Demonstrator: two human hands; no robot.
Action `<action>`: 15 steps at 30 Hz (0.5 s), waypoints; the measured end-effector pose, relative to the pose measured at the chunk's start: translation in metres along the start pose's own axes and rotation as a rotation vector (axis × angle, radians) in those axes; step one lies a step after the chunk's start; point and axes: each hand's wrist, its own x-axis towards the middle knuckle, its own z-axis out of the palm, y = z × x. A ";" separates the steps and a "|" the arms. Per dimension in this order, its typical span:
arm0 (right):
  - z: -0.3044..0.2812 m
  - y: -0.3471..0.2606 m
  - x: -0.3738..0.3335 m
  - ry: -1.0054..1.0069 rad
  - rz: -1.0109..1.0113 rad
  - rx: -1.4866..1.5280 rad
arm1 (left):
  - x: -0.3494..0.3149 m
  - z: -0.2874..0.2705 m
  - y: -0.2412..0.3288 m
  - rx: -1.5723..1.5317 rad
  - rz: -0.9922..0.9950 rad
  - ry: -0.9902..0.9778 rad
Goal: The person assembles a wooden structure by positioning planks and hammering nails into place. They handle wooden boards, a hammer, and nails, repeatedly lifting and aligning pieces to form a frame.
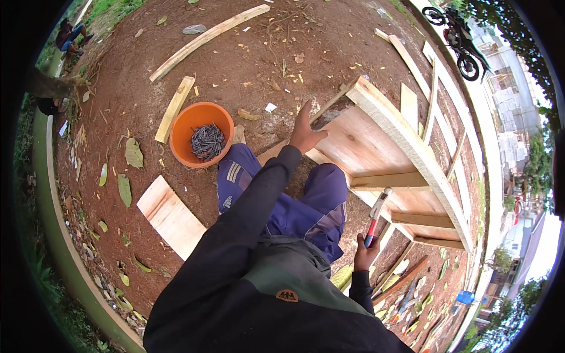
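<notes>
A hammer (375, 216) with a red and blue handle is gripped low in my right hand (366, 253), its head raised over the near edge of a wooden panel. That panel (376, 141) is plywood framed with pale timber and crossed by several battens (391, 180). By the panel's left end, my left hand (306, 132) has its fingers spread and holds nothing visible; whether it touches the timber I cannot tell. To the left of my knees stands an orange bucket (181, 134) with a heap of nails (207, 141) inside.
A plywood offcut (169, 213) lies left of my legs on brown soil. A short plank (175, 110) and a long strip (206, 42) lie farther away. More strips (450, 97) are beyond the panel. A motorcycle (458, 42) and a person (69, 38) are in the background.
</notes>
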 end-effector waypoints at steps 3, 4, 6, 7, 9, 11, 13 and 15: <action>0.001 0.053 -0.060 -0.120 0.268 -0.217 | -0.033 -0.009 -0.020 0.093 -0.140 -0.037; 0.007 0.093 -0.079 -0.149 0.296 -0.240 | -0.039 -0.010 -0.029 0.118 -0.152 -0.026; 0.013 0.110 -0.102 -0.240 0.430 -0.379 | -0.049 -0.013 -0.042 0.176 -0.173 -0.018; 0.013 0.114 -0.109 -0.268 0.508 -0.469 | -0.050 -0.014 -0.045 0.155 -0.177 -0.031; 0.009 0.112 -0.126 -0.307 0.632 -0.602 | -0.048 -0.015 -0.045 0.114 -0.180 -0.088; 0.002 0.126 -0.134 -0.392 0.648 -0.695 | -0.037 -0.025 -0.051 -0.030 -0.244 -0.042; 0.005 0.150 -0.133 -0.392 0.582 -0.642 | -0.024 -0.043 -0.058 -0.104 -0.261 -0.004; 0.007 0.177 -0.138 -0.263 0.479 -0.597 | -0.012 -0.052 -0.035 -0.061 -0.260 -0.032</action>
